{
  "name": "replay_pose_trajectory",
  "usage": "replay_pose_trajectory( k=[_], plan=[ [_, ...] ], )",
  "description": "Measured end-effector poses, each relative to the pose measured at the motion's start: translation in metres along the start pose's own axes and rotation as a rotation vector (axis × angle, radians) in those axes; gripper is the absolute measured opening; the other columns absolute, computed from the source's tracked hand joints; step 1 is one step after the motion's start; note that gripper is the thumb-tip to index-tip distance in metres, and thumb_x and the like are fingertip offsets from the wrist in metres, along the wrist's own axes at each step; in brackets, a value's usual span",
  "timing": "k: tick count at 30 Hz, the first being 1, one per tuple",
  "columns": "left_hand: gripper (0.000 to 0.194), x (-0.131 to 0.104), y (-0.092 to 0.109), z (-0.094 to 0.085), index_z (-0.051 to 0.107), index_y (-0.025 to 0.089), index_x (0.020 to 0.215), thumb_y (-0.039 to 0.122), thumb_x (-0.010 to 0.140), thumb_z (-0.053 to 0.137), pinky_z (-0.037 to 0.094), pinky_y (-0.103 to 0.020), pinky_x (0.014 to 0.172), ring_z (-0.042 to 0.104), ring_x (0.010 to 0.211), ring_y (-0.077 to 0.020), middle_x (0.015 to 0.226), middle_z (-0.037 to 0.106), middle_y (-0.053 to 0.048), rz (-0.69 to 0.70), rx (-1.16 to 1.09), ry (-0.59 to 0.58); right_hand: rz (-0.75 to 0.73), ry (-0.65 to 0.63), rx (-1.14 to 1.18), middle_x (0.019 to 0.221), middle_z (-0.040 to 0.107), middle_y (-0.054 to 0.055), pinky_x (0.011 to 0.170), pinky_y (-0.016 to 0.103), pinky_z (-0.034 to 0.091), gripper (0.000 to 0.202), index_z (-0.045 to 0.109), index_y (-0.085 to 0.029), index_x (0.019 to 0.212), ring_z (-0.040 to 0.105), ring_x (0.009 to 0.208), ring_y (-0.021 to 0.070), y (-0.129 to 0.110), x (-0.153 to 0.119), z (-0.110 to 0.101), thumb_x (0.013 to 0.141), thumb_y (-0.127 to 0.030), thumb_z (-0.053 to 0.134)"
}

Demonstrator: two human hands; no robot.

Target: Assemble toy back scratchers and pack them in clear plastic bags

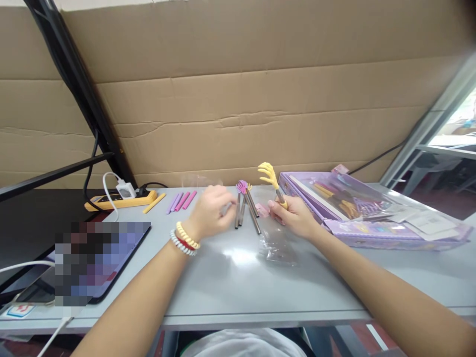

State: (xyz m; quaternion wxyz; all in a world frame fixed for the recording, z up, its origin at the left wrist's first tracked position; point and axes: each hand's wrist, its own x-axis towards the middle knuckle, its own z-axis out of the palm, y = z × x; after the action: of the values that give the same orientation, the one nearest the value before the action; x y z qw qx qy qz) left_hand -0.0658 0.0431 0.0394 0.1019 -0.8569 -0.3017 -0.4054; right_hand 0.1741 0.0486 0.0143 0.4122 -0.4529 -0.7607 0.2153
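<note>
My right hand [293,215] is closed around the lower part of a yellow hand-shaped scratcher [268,173], whose yellow fingers point up and left. Just left of the metal rods [254,220], my left hand [213,210] hovers over the table with curled fingers; whether it holds anything is hard to make out. Several rods lie together, topped by purple and yellow claw heads [242,186]. Purple and pink tubes [181,201] lie left of my left hand, with a yellow tube [154,203] farther left. Clear plastic wrap [277,248] lies below my right hand.
An open purple box [394,240] with packaged scratchers stands at the right. At the left are a tablet [126,248], a phone [37,290], white cables and a yellow power strip [130,200]. Cardboard [260,114] stands behind the grey table [260,297].
</note>
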Motion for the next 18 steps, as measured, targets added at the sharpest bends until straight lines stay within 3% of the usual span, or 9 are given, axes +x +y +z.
replay_pose_trajectory(
  k=[4, 7, 10, 14, 18],
  plan=[
    [0.012, -0.001, 0.020, 0.019, 0.058, 0.018, 0.072, 0.015, 0.072, 0.047, 0.036, -0.031, 0.066, 0.051, 0.066, -0.0147, 0.068, 0.058, -0.001, 0.124, -0.017, -0.329, -0.004, -0.122, 0.150, 0.054, 0.049, -0.002, 0.054, 0.025, 0.036, 0.042, 0.047, -0.018, 0.063, 0.043, 0.052, 0.0104, -0.005, -0.004, 0.003, 0.083, -0.054, 0.050],
    [0.018, -0.003, 0.027, 0.030, 0.059, 0.018, 0.085, 0.015, 0.074, 0.046, 0.039, -0.030, 0.068, 0.055, 0.073, -0.0163, 0.078, 0.062, -0.003, 0.104, -0.054, -0.421, 0.034, -0.229, 0.214, 0.054, 0.045, -0.004, 0.051, 0.023, 0.033, 0.041, 0.039, -0.020, 0.062, 0.040, 0.053, 0.0096, -0.008, -0.006, 0.009, 0.075, -0.052, 0.061],
    [0.026, -0.005, 0.028, 0.035, 0.056, 0.017, 0.099, 0.013, 0.076, 0.045, 0.043, -0.030, 0.073, 0.058, 0.079, -0.0168, 0.088, 0.064, -0.004, 0.034, -0.160, -0.407, 0.050, -0.267, 0.134, 0.056, 0.041, -0.006, 0.049, 0.022, 0.030, 0.038, 0.039, -0.019, 0.062, 0.036, 0.053, 0.0081, -0.008, -0.007, 0.014, 0.071, -0.043, 0.066],
    [0.032, -0.006, 0.025, 0.036, 0.052, 0.017, 0.106, 0.013, 0.075, 0.048, 0.046, -0.032, 0.076, 0.059, 0.083, -0.0184, 0.094, 0.064, -0.005, -0.051, -0.213, -0.350, 0.049, -0.294, 0.039, 0.054, 0.045, -0.005, 0.051, 0.023, 0.033, 0.028, 0.044, -0.018, 0.059, 0.039, 0.053, 0.0086, -0.007, -0.007, 0.017, 0.075, -0.034, 0.060],
    [0.040, -0.007, 0.024, 0.037, 0.046, 0.016, 0.116, 0.023, 0.077, 0.053, 0.046, -0.036, 0.080, 0.058, 0.091, -0.0211, 0.104, 0.061, -0.009, -0.107, -0.204, -0.231, 0.126, -0.237, 0.187, 0.052, 0.049, -0.004, 0.050, 0.023, 0.034, 0.026, 0.041, -0.019, 0.060, 0.044, 0.050, 0.0097, -0.008, -0.004, 0.016, 0.073, -0.031, 0.060]
  ],
)
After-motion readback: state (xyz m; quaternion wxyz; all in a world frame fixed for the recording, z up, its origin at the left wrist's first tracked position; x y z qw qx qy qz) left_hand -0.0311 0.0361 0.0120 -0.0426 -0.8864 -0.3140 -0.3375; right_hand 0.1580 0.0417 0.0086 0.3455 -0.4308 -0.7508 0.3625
